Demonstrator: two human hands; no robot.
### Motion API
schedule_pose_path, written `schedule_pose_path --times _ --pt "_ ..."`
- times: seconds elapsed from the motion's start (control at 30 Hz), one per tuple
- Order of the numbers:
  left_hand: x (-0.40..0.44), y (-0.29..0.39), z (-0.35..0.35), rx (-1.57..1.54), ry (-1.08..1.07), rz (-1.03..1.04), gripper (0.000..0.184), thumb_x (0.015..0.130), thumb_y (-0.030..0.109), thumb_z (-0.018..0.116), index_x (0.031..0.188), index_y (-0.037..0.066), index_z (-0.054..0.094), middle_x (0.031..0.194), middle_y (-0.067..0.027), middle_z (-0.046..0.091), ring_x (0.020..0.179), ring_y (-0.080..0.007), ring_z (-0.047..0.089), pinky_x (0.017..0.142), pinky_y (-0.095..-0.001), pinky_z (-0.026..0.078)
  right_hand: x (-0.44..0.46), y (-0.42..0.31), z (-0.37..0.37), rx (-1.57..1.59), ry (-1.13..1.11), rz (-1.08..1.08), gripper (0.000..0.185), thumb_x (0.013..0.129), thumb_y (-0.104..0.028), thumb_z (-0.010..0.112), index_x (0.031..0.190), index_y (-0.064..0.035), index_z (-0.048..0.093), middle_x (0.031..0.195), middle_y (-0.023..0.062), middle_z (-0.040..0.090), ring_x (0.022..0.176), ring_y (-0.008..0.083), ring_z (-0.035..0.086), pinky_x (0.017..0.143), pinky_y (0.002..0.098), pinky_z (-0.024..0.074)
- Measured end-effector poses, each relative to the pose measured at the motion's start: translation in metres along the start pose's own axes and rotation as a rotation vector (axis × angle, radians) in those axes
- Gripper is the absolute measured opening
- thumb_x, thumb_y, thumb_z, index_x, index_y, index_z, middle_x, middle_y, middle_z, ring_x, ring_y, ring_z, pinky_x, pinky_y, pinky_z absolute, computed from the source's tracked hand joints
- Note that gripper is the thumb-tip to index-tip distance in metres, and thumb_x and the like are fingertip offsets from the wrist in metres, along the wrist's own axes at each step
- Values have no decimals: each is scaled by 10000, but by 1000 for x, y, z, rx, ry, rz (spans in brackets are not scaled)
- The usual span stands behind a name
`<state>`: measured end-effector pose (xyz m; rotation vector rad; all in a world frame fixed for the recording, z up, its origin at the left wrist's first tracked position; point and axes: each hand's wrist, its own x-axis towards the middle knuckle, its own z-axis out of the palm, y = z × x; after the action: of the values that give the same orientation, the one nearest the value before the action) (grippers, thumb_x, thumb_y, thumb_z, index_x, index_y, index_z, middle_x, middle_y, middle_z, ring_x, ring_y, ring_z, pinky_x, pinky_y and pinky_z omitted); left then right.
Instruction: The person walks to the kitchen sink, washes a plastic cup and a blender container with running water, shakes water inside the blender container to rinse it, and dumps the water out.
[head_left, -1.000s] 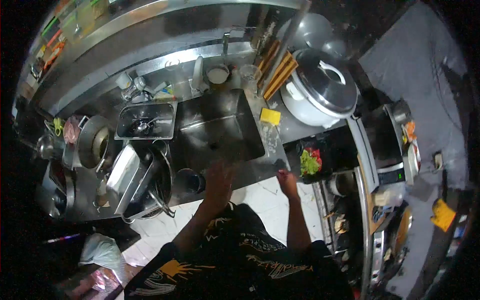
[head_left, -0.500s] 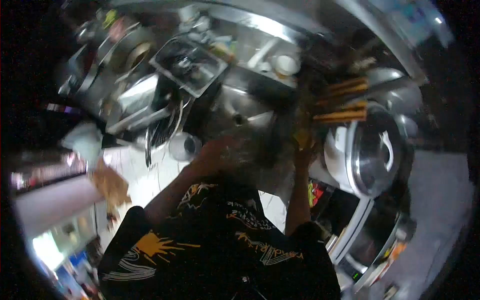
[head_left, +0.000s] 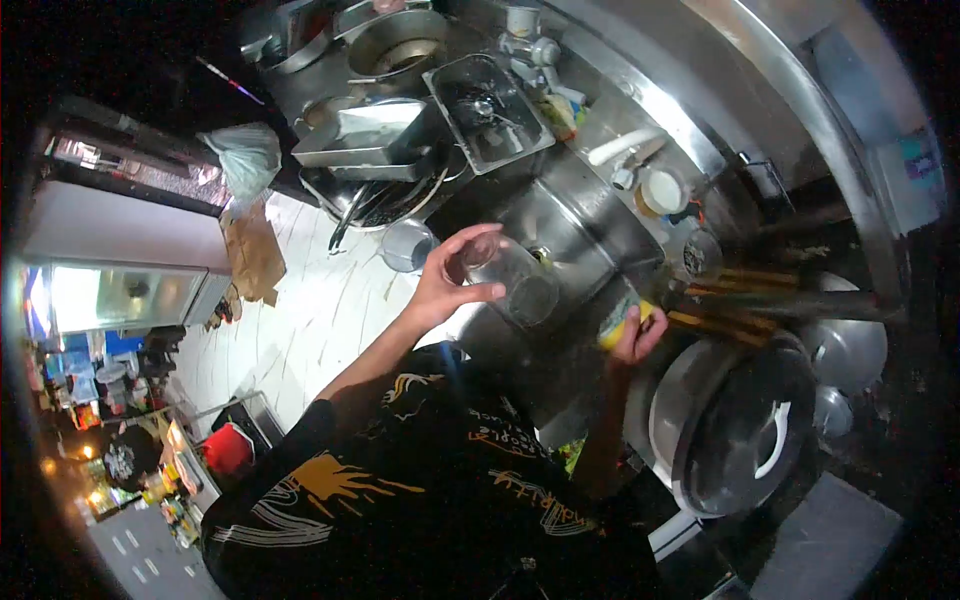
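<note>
My left hand (head_left: 448, 288) is closed round a clear see-through container (head_left: 528, 296), tilted so that its round base points away from my palm. It is held over the near edge of the metal sink (head_left: 575, 235). To the right, my right hand (head_left: 641, 336) grips a yellow sponge (head_left: 616, 330) with a greenish side. A short gap lies between the sponge and the container. Whether the container is glass or plastic I cannot tell.
Beyond the sink sits a rectangular metal pan (head_left: 490, 115), with stacked trays (head_left: 360, 135) left of it. A clear tub (head_left: 407, 246) is by my left hand. A white cup (head_left: 663, 190) stands on the ledge. The large lidded pot (head_left: 745, 425) is at my right.
The view has turned, and the surroundings appear rotated clockwise. Blur has cleared, so the container in my left hand now shows plainly. The sponge remains in my right hand.
</note>
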<state>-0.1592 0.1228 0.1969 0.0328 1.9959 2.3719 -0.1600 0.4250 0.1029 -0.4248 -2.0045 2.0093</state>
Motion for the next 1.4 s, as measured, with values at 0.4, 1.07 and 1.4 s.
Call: schedule_pose_path --times 0.4,1.07,1.4 --pt "-36 54 -25 339 -31 230 756 653 219 848 1311 4 543 1185 -106 630 1100 -207 612 985 -360 480 -54 -158 162 -142 -855 -471 216 949 -135 640 1111 7 667 1073 158 635 1011 325 620 879 414 496" --pt "-102 78 -75 -131 -134 491 670 748 264 939 1304 88 609 1240 -63 626 1128 -196 586 916 -386 488 -205 -142 291 -357 -1107 -672 344 964 -131 601 1290 -25 568 1350 158 549 1220 311 548 1023 433 433" --pt "-82 90 -56 164 581 666 459 663 290 879 1026 69 704 996 -97 662 921 -264 640 803 -373 501 -184 -133 265 -274 -896 -671 422 989 -158 568 1383 -28 490 1444 154 472 1306 315 488 1090 448 375"
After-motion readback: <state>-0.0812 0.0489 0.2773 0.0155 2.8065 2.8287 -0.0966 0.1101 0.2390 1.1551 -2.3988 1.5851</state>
